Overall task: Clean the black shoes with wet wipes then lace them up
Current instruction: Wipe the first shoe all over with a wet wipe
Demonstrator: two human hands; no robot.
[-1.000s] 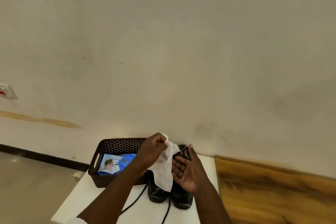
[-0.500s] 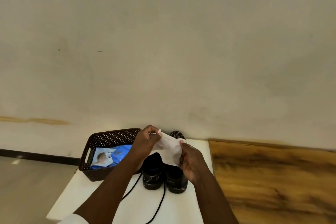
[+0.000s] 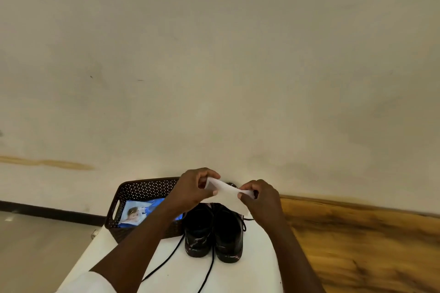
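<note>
Wipe (image 3: pixel 226 194) now stretched flat btwn both hands; 1 s ago it hung limp from the left hand (image 3: pixel 194 189) w/ the right palm open beside it. Right hand (image 3: pixel 260 200) has since pinched the other end, left pinches its end too, so it looks unfolded and ready; cleaning prob. not yet begun. Black shoes (image 3: pixel 214 231) sit side by side on the white table (image 3: pixel 257 269), just below the wipe, untouched, laces (image 3: pixel 166 261) trailing loose. Arm hides part of basket (image 3: pixel 142 190) and wipes pack (image 3: pixel 138 213); shoe backs hidden behind wipe.
</note>
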